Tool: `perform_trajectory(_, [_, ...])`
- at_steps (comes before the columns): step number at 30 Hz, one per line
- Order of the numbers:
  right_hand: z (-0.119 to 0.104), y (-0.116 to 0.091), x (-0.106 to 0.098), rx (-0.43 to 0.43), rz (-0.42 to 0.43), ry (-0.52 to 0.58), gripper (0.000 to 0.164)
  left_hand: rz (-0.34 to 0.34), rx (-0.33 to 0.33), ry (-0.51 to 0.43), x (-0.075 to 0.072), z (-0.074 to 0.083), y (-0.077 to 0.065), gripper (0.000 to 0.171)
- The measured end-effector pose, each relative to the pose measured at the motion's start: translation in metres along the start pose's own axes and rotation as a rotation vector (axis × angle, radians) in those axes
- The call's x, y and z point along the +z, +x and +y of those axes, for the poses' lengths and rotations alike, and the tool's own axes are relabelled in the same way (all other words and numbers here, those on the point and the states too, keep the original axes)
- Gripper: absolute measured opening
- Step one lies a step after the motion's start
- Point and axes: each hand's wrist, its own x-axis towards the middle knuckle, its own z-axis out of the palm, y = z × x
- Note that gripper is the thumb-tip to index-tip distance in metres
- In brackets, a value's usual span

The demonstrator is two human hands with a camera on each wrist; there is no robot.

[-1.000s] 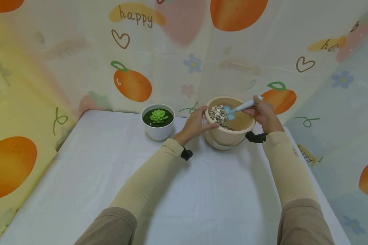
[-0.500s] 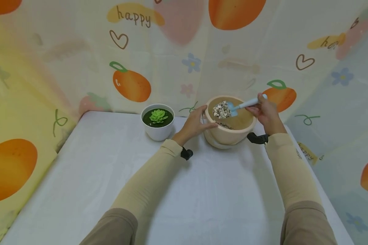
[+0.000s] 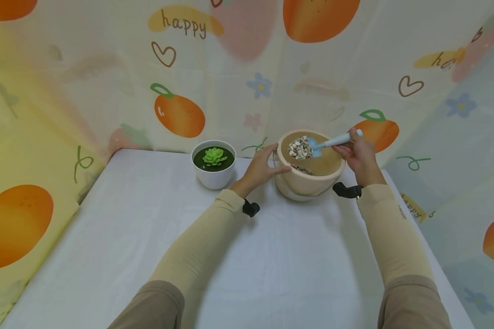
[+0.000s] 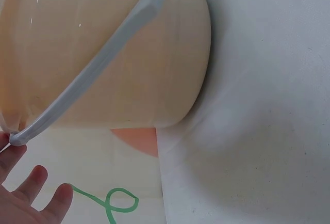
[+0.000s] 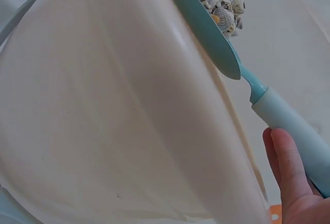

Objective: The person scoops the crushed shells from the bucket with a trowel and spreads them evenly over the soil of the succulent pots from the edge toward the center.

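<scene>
A peach-coloured bucket (image 3: 308,184) with a pale handle (image 4: 95,69) stands on the table. At its left side my left hand (image 3: 258,170) holds the rim between thumb and fingers. In the left wrist view its other fingers are spread beside the wall. My right hand (image 3: 360,154) grips the light blue handle of a toy shovel (image 3: 340,140) at the bucket's right side. Small seashells (image 3: 301,147) are heaped on the blade, over the bucket's opening. Some shells or grit lie inside along the near wall. The right wrist view shows the shovel blade (image 5: 216,41) just beyond the rim.
Left of the bucket stands a white pot (image 3: 214,179) with a green succulent (image 3: 214,156) on dark soil. A white cloth covers the table (image 3: 271,256). Fruit-printed sheets (image 3: 230,105) hang close behind and on both sides.
The shovel and its heap of shells have moved slightly right and away from the bucket's left rim, with my right hand. My left hand has stayed on the rim.
</scene>
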Motion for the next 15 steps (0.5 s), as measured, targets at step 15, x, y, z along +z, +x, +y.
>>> perform_trajectory(15, [0.0017, -0.0053, 0.0036, -0.022, -0.002, 0.008, 0.029, -0.009, 0.007, 0.069, -0.0035, 0.0025, -0.0038, 0.089])
